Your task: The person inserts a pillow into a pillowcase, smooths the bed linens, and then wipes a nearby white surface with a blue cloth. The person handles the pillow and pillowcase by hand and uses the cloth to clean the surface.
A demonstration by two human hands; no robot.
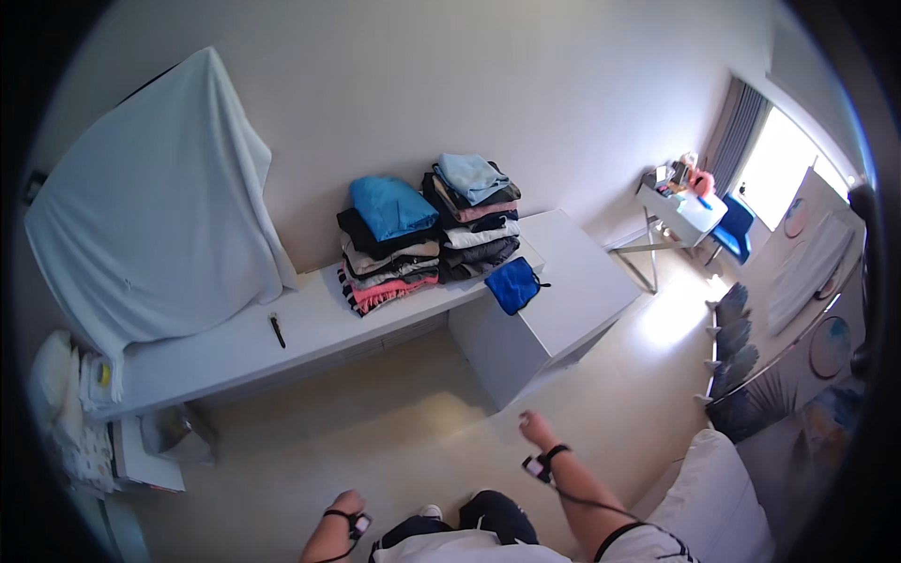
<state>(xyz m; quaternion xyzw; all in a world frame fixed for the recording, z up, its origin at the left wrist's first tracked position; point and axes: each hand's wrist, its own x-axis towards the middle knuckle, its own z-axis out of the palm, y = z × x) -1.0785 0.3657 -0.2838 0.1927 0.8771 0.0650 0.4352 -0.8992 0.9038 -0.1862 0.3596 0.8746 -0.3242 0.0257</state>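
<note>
My left hand [348, 502] hangs low near my body, fingers curled, with a strapped device at its wrist. Farther right, my right hand [536, 428] is stretched out over the floor, also curled, below the corner of a white cabinet [588, 281]. Neither hand touches anything that I can make out. Before me, two stacks of folded clothes stand side by side on a long white desk [232, 366]: one topped by a bright blue garment [393, 207], the other by light blue denim [471, 177]. A blue drawstring pouch [514, 285] lies to their right. A black wristwatch [276, 331] rests to their left.
A pale cloth [169, 211] covers a large upright thing on the left of the desk. Pillows and bags are at far left. A small white table [683, 211] and blue chair [734, 229] stand by the window. A white cushion [711, 500] is at lower right.
</note>
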